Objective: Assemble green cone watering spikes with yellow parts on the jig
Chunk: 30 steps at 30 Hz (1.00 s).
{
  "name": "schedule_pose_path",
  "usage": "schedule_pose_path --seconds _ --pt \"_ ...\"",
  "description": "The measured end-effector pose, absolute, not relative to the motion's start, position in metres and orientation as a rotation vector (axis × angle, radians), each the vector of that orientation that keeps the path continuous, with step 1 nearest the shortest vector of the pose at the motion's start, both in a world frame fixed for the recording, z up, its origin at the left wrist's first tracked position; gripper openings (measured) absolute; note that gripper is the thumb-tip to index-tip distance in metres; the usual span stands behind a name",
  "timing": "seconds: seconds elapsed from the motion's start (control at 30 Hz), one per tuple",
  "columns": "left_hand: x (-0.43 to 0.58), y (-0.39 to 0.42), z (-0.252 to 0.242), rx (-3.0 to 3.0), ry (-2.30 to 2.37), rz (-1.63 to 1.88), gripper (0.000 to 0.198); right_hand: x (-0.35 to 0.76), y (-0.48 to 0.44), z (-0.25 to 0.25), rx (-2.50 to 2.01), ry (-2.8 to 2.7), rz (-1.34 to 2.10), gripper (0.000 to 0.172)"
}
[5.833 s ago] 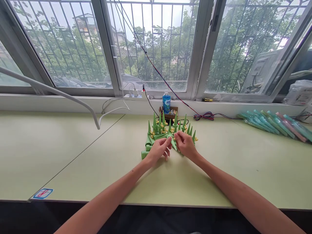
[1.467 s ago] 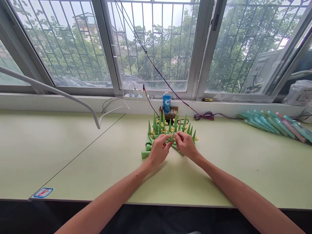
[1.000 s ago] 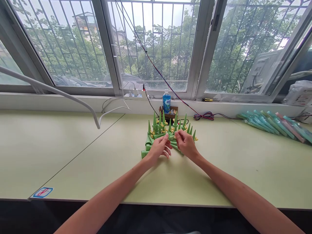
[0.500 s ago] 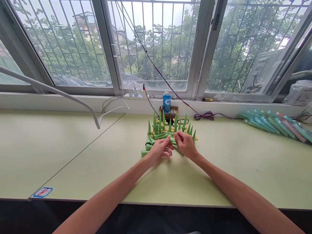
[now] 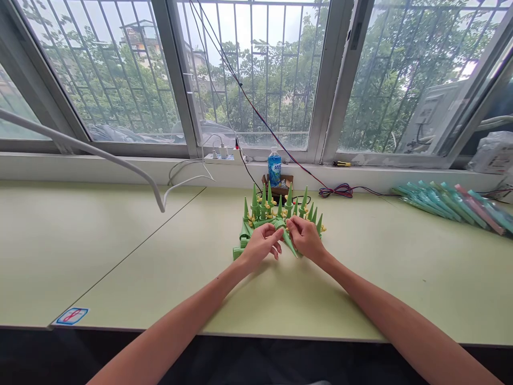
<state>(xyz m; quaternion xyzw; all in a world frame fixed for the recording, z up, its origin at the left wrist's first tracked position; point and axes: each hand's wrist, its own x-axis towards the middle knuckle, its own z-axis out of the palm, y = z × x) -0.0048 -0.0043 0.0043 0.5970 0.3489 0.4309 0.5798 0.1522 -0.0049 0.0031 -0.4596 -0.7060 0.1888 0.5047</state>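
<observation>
My left hand (image 5: 262, 245) is closed, with thumb and fingers on a green plastic cone (image 5: 289, 243) whose tip points down toward the table's front edge. Just to the right, my right hand (image 5: 306, 238) is pinched close by the cone's wide end; what its fingertips hold is too small to make out. Behind both hands stand several upright green cones (image 5: 254, 202) with small yellow pieces around their lower parts. More green cones lie on their sides in a heap, partly covered by my hands. A green tubular end (image 5: 237, 253) shows left of my left hand.
A blue bottle (image 5: 274, 168) and a small brown cardboard box (image 5: 287, 181) stand behind the cones. Coiled cable (image 5: 335, 190) lies by the sill. Colored items in clear bags (image 5: 444, 202) lie at right. A white cable (image 5: 120, 163) hangs across the left.
The green cone between my hands has swung so its tip points down and toward me. My left hand has shifted slightly left; my right hand has hardly moved.
</observation>
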Motion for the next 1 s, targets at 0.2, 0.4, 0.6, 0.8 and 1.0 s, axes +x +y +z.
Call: schedule_pose_path --seconds 0.2,0.4,0.6,0.8,1.0 --pt "-0.0043 -0.0039 0.0031 1.507 0.821 1.078 0.042 0.1530 -0.0059 0.0047 -1.094 -1.702 0.503 0.034" --pt "-0.0033 -0.0043 0.0023 1.585 0.798 1.146 0.042 0.1532 -0.0058 0.0053 -1.077 -1.702 0.557 0.034" --pt "-0.0043 -0.0070 0.0026 1.732 0.858 1.187 0.030 0.1527 -0.0049 0.0043 -1.062 -1.689 0.600 0.034" --pt "-0.0048 -0.0092 0.0030 1.893 0.912 1.242 0.021 0.1532 -0.0038 0.0039 -1.051 -1.678 0.657 0.034" --pt "-0.0067 -0.0078 0.0019 2.084 0.939 1.292 0.013 0.1539 -0.0056 0.0060 -1.017 -1.657 0.778 0.035"
